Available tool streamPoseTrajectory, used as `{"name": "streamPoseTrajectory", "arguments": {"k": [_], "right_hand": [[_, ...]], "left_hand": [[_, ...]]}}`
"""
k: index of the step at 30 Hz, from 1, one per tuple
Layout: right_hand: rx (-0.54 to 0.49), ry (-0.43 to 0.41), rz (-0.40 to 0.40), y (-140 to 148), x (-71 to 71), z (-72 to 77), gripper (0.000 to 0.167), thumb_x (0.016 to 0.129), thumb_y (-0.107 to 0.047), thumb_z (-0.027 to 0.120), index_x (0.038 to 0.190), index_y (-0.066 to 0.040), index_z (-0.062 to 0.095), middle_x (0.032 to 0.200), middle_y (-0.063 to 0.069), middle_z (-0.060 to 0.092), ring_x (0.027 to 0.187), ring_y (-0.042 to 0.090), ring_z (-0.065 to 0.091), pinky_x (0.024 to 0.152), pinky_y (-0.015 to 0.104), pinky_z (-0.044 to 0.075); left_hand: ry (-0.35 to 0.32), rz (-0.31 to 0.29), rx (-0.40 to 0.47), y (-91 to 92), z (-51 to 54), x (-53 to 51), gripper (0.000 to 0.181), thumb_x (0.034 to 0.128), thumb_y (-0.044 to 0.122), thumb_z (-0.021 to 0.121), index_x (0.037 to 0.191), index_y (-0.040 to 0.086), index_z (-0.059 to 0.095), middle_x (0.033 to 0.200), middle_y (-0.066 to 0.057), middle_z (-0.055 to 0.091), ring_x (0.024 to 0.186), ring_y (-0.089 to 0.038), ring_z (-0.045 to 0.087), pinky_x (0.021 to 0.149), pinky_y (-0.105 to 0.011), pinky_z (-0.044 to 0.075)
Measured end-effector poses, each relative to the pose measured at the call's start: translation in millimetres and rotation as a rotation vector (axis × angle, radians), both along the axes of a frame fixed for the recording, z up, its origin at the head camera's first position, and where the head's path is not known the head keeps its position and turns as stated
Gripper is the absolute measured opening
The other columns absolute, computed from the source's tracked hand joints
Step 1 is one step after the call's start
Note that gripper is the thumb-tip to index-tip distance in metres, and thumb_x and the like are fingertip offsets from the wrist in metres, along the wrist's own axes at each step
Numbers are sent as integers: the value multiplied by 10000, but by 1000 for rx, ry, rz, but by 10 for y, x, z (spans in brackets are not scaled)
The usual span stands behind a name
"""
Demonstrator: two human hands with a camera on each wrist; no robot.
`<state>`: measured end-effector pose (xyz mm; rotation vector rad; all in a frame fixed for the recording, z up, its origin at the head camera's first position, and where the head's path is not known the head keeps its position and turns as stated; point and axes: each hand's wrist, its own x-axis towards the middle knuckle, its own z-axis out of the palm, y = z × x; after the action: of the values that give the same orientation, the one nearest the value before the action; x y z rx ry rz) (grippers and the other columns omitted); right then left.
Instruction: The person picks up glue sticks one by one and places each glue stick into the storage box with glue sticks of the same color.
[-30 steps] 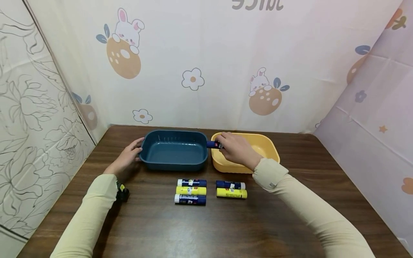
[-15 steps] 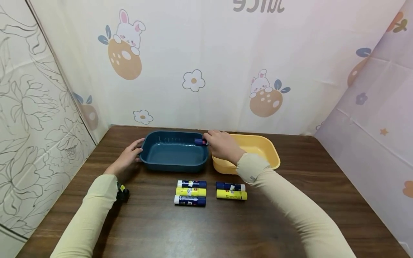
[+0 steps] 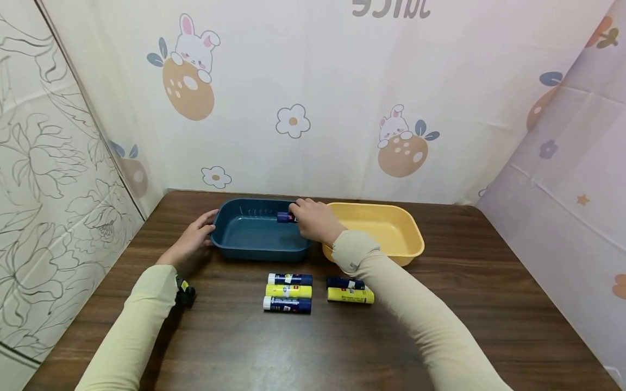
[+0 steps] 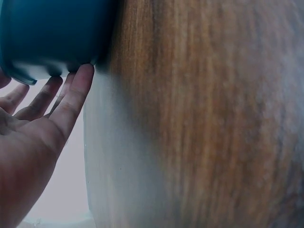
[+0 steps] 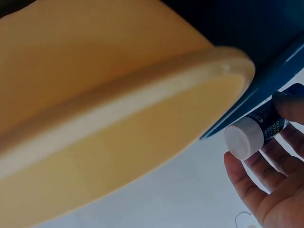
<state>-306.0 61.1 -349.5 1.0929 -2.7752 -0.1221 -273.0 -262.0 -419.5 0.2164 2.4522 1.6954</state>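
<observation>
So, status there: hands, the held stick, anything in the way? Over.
Right fingers holding dark-blue glue stick above blue tray. Left fingers touching blue tray's left end. Nothing visibly in the way.

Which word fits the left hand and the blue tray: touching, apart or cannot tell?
Touching. In the left wrist view, the left hand has its fingertips against the outer side of the blue tray.

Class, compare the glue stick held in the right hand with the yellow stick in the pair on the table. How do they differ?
The held stick is dark blue with a white end; the yellow stick shows yellow. The right hand grips the held stick, while the yellow stick lies on the table beside a blue stick. Both are cylinders with printing.
</observation>
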Motion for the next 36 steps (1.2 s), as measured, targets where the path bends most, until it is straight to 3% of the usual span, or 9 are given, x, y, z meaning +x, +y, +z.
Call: {"name": "streamPoseTrajectory", "arguments": {"k": [10, 19, 28, 36], "right_hand": [[54, -54, -75, -227, -125, -95, 316, 939, -177, 577, 1244, -94, 578, 1107, 68, 610, 951, 199, 574, 793, 325, 527], [99, -121, -114, -358, -174, -240, 347, 953, -206, 580, 1284, -104, 561, 1156, 67, 611, 1015, 202, 584, 835, 345, 523], [109, -150, -138, -388, -211, -369, 336, 940, -200, 610, 1262, -108, 577, 1122, 65, 628, 976, 193, 599, 834, 345, 525], [111, -154, -150, -389, -277, -478, 325, 950, -186, 595, 1263, -100, 583, 1119, 78, 638, 976, 201, 607, 845, 362, 526]], "left_hand": [[-5, -17, 61, -4, 31, 29, 534, 1033, 126, 293, 1527, 40, 111, 1501, -309, 174, 1278, -450, 347, 934, -469, 459], [-5, -13, 56, -16, -5, 11, 530, 1030, 127, 298, 1525, 41, 130, 1498, -307, 188, 1261, -440, 369, 878, -371, 504], [-20, 3, 38, -11, -9, 11, 527, 1035, 142, 304, 1529, 61, 141, 1480, -309, 222, 1267, -452, 377, 938, -472, 458], [-18, 3, 59, -13, -2, 10, 525, 1032, 125, 306, 1526, 51, 144, 1499, -290, 191, 1283, -443, 350, 923, -453, 471]]}}
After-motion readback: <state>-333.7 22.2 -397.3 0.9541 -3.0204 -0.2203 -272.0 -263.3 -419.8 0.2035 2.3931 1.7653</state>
